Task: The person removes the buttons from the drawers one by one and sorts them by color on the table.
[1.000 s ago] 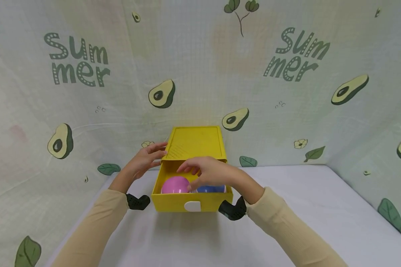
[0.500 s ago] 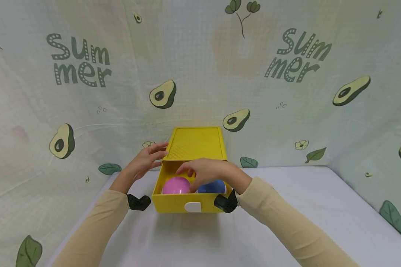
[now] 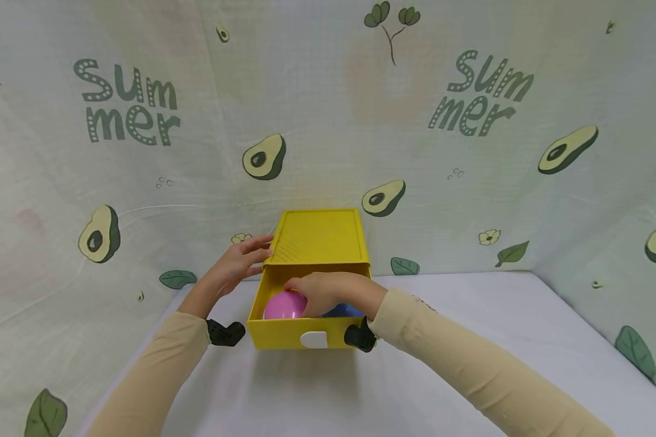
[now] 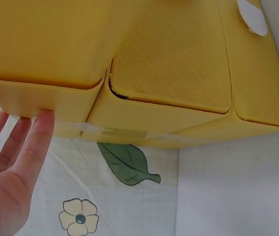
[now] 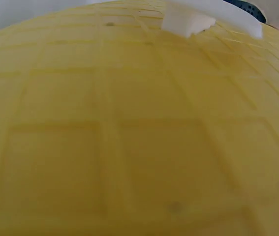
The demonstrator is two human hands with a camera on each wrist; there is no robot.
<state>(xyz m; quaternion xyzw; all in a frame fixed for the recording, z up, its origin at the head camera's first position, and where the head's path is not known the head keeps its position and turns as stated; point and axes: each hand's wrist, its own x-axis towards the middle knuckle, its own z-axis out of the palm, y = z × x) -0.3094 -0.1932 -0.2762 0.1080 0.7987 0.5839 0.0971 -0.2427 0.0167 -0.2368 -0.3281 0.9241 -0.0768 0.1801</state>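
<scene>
A yellow drawer [image 3: 276, 335] with a white pull tab [image 3: 314, 340] is pulled out from under the yellow cabinet top [image 3: 321, 237]. Inside it sit a pink, smooth dome-shaped thing [image 3: 282, 305] and a blue rounded thing [image 3: 343, 311], partly covered by my hand. My right hand [image 3: 328, 292] reaches into the drawer, thumb and fingers curled onto the pink thing's right side; some fingertips are hidden. With fairly straight fingers, my left hand [image 3: 239, 262] touches the cabinet's left side. In the left wrist view those fingertips [image 4: 45, 118] rest against its yellow wall.
The cabinet stands at the back of a white table [image 3: 443, 346], close to a hanging cloth [image 3: 328, 121] printed with avocados and leaves. Its patterned yellow face [image 5: 129, 147] fills most of the right wrist view.
My right hand has moved left and lower in the drawer, its fingers closing onto the pink thing. The left hand stays at the cabinet's side.
</scene>
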